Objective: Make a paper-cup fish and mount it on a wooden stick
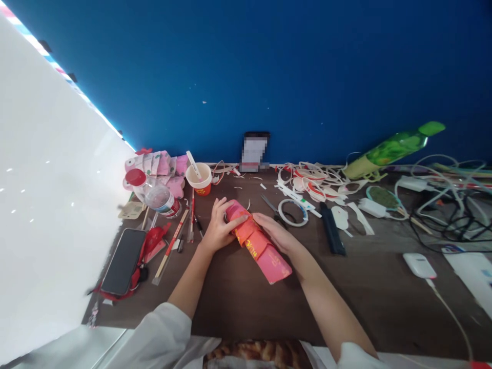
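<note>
A long folded paper piece (257,246) in pink and red with gold lettering lies slantwise between my hands, its layers overlapping. My left hand (222,226) closes on its far left end, thumb across the top and fingers along the far edge. On the other side, my right hand (277,234) grips the right edge near the middle, its fingertips touching the red layer. The near right end of the paper sticks out free. Just behind my right hand lie scissors (273,206), partly hidden, and a white tape ring (293,212).
At left are a black phone (123,262), a red-capped bottle (157,195), a paper cup (200,179) and a pink paper fish (154,166). White paper strips (313,179), a dark-blue case (332,229), a green bottle (392,148) and tangled cables (449,205) lie right. A propped phone (253,152) leans against the blue wall.
</note>
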